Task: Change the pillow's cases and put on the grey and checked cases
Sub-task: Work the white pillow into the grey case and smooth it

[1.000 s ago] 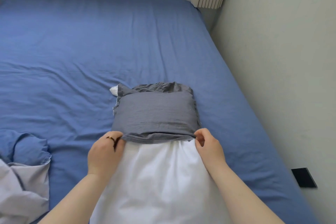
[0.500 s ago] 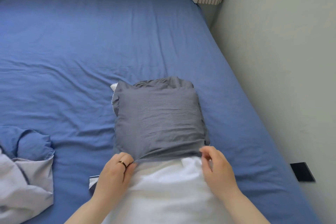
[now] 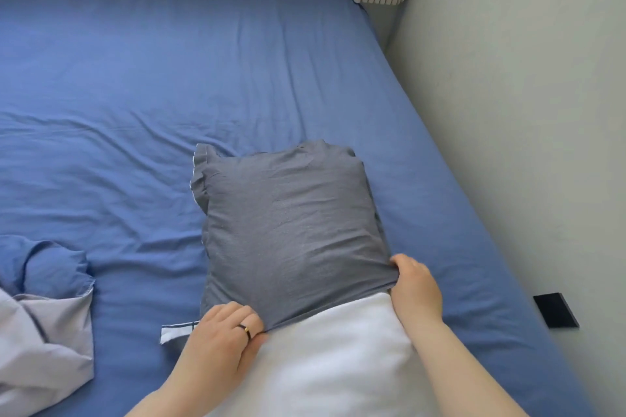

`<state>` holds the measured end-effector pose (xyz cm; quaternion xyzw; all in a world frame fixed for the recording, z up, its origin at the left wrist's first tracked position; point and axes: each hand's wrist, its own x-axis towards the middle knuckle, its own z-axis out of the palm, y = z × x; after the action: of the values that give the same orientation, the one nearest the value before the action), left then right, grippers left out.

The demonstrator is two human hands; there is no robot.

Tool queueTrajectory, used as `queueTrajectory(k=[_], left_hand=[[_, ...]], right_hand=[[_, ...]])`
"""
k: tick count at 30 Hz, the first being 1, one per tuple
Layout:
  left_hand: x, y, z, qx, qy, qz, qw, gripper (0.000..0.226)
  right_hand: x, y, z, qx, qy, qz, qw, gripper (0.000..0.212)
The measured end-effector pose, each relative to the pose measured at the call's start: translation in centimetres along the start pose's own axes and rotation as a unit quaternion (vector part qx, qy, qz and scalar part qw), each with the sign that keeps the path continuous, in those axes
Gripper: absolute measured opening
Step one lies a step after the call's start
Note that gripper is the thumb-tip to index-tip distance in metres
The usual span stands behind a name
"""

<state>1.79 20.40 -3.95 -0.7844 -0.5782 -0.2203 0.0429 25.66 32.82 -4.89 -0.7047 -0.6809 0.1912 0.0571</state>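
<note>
my left hand (image 3: 225,332) and right hand (image 3: 415,284) each pinch the grey case (image 3: 291,230) hem, half over the white pillow (image 3: 338,359).

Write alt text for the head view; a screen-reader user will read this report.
A person's left hand and right hand grip the open edge of a grey pillowcase that covers the far part of a white pillow on a blue bed sheet. Crumpled blue and pale bedding lies at the left.

Bare forearms (image 3: 454,362) — left hand (image 3: 222,337) wears a ring (image 3: 244,330).
</note>
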Motion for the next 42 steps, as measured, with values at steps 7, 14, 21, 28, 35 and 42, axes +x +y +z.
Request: queueTrajectory(k=[7,14,21,28,35,42], left_hand=[[-0.1,-2.4,1.4,0.079,0.001,-0.119,0.990,0.081],[-1.5,-3.3,2.6,0.096,-0.018,-0.079,0.992,0.077],[-0.6,-2.0,3.3,-0.027,-0.017,-0.175,0.984,0.017],[2.6,-1.6,3.4,-0.075,-0.039,-0.248,0.965,0.049],[10.3,2.1,2.5,-0.131,-0.058,-0.126,0.982,0.046],[9.9,2.0,1.3,-0.158,-0.168,-0.057,0.971,0.038]], right_hand=[[-4.9,0.5,0.4,-0.073,-0.113,-0.177,0.975,0.025],[-6.0,0.9,0.1,-0.041,-0.082,-0.227,0.970,0.013],[-3.9,2.4,2.7,0.057,-0.098,-0.025,0.993,0.042],[-3.6,1.7,1.7,0.155,-0.093,0.012,0.983,0.038],[-2.7,-5.0,-0.4,0.305,-0.042,-0.101,0.946,0.026],[1.9,-3.3,-2.0,0.455,-0.026,0.036,0.889,0.007]])
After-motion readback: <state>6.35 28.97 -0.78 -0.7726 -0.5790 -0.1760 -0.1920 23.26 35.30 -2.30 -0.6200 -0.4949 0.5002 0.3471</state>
